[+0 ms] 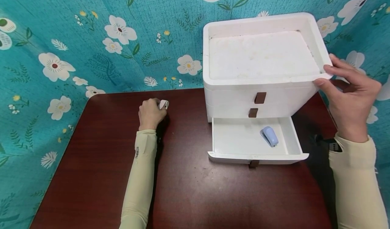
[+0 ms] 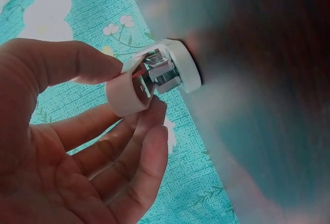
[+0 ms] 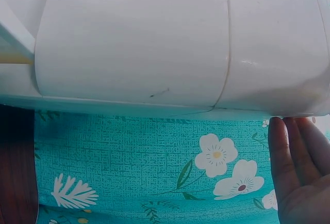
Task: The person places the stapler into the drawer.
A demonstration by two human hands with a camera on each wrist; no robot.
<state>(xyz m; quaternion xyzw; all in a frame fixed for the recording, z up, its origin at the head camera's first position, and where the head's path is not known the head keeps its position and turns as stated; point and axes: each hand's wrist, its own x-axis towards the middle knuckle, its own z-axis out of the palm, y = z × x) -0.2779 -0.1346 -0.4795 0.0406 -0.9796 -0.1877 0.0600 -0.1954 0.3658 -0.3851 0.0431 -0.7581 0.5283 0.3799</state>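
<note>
My left hand [image 1: 151, 114] pinches a small white device [image 1: 163, 104] at the table's back left. In the left wrist view, thumb and fingers hold one rounded white end of it; a shiny metal mechanism [image 2: 164, 75] shows between its two white ends, somewhat like a hole punch. The other end is at the tabletop. My right hand [image 1: 354, 90] grips the front right corner of a white drawer unit [image 1: 234, 102], thumb in front and fingers over the rim. The bottom drawer [image 1: 234, 137] is pulled out, and a light blue stapler [image 1: 269, 136] lies inside it.
The dark red-brown table [image 1: 195, 195] runs under everything. Teal flowered cloth [image 1: 164, 29] hangs close behind and at both sides. Two upper drawers with brown pull tabs [image 1: 260, 97] are closed; the unit's top is a shallow rimmed tray [image 1: 262, 56].
</note>
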